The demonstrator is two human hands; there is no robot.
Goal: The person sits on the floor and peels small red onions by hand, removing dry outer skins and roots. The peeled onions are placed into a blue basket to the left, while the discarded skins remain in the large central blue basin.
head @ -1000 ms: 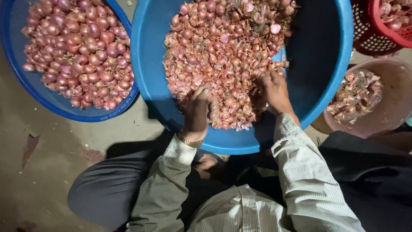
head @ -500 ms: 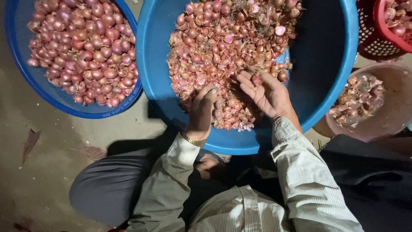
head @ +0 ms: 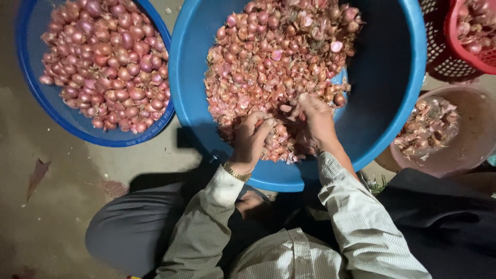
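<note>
A big blue tub (head: 398, 103) in front of me holds a heap of unpeeled shallots (head: 279, 57) mixed with loose skins. My left hand (head: 252, 140) is curled around a handful of shallots at the near edge of the heap. My right hand (head: 314, 120) is beside it, fingers bent into the pile and pinching a shallot between fingertips. Both wrists wear striped shirt sleeves, and a gold watch band shows on the left wrist.
A blue mesh basket (head: 36, 88) at the left is full of peeled shallots (head: 103, 62). A brown bowl (head: 465, 150) at the right holds skins and scraps. A red basket (head: 465, 46) stands at the top right. My knees are below, on a concrete floor (head: 46, 206).
My right hand was open, palm up, half a second ago; it has turned over and closed its fingers into the pile. The left hand has curled tighter on its shallots.
</note>
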